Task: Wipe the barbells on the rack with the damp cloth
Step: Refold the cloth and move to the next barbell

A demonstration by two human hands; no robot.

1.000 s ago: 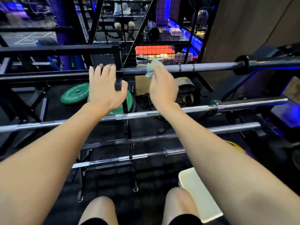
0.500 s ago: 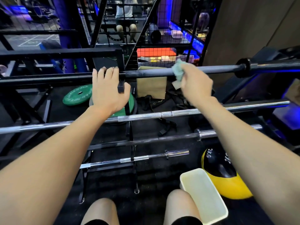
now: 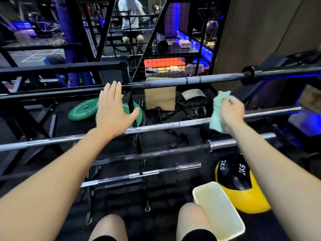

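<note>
Green plates (image 3: 81, 110) on floor; yellow-black ball (image 3: 241, 188) beside cream tub (image 3: 224, 221).

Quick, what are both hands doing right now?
Left hand: open, fingers straight, holding nothing, up by the top barbell.
Right hand: closed around the green cloth.

cloth (image 3: 219, 112) off top barbell (image 3: 173, 82)
</note>
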